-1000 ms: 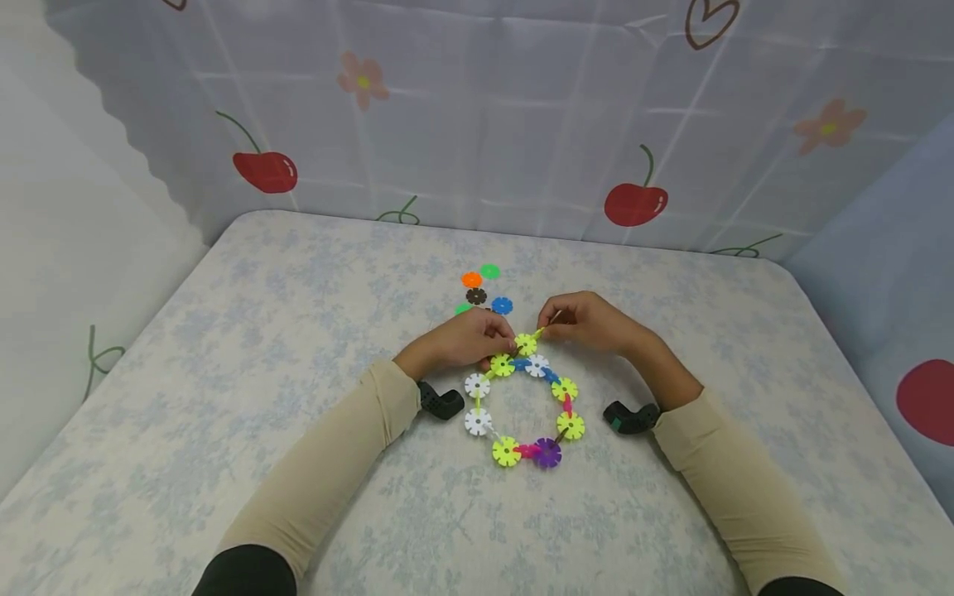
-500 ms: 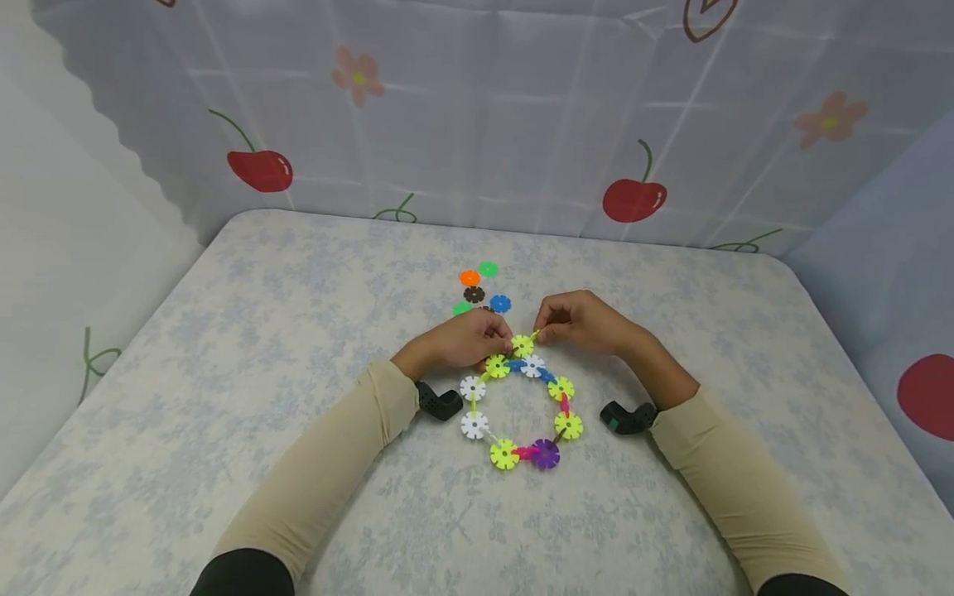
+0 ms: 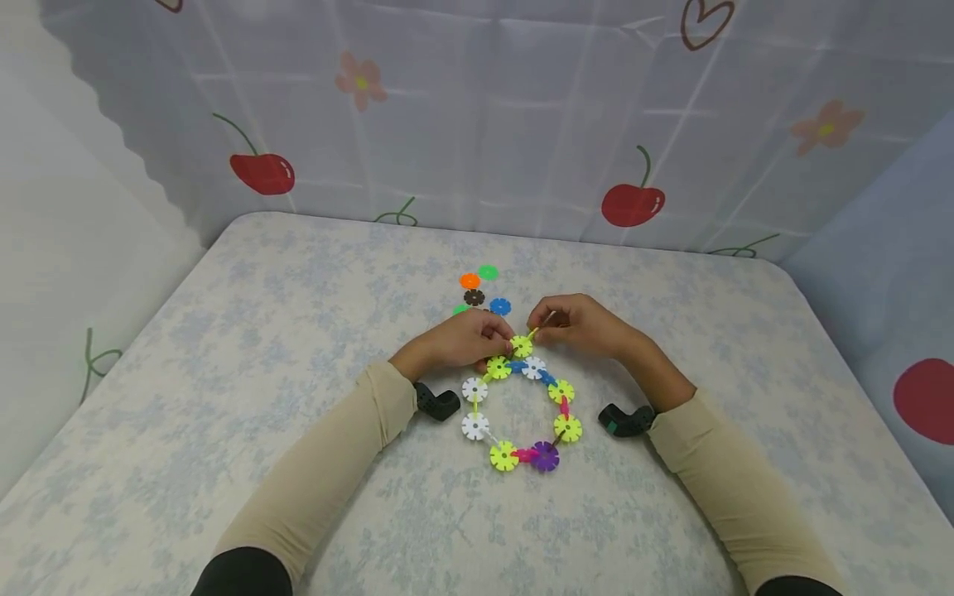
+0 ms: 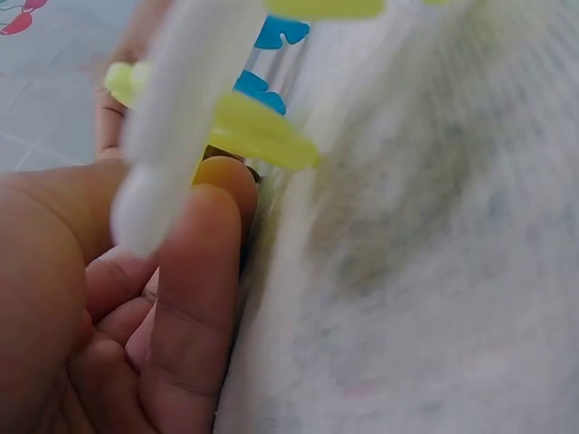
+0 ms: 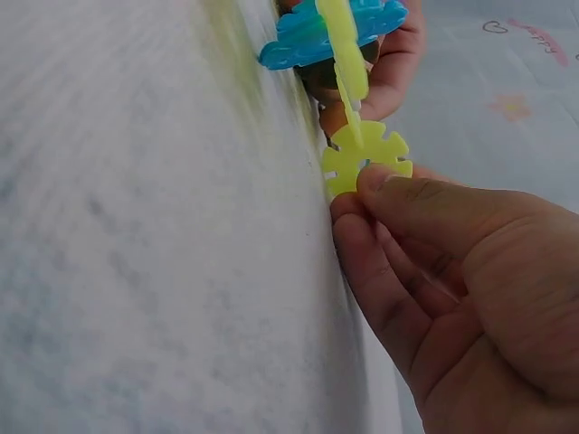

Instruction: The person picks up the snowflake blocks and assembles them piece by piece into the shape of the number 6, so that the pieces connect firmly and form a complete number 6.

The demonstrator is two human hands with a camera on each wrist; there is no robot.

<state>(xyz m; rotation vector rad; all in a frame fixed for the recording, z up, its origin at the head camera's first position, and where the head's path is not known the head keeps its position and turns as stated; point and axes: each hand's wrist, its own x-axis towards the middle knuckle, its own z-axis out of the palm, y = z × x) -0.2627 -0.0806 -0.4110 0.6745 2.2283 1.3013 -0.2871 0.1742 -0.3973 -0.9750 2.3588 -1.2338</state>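
Note:
A ring of slotted plastic snowflake discs (image 3: pixel 474 426) in yellow, white, blue, pink and purple lies on the table. At its far side, a flat yellow disc (image 3: pixel 521 347) sits between the hands. The left hand (image 3: pixel 464 338) pinches a dark brown disc (image 4: pixel 222 154) beside it, mostly hidden by the fingers. Between thumb and fingertips, the right hand (image 3: pixel 585 321) pinches an edge-on yellow disc (image 5: pixel 366 149) that meets the flat yellow one. Close to the left hand in its wrist view are a blurred white disc (image 4: pixel 172 127) and a yellow disc (image 4: pixel 262 131).
Loose discs lie beyond the left hand: an orange disc (image 3: pixel 469 281), a green disc (image 3: pixel 488 272), a brown disc (image 3: pixel 474 297) and a blue disc (image 3: pixel 500 306), among others. A printed curtain (image 3: pixel 477 124) hangs behind the patterned tablecloth (image 3: pixel 335 273).
The right hand and the yellow discs at the ring's far side have shifted slightly left. Both hands keep their pinch; the view itself has moved a little.

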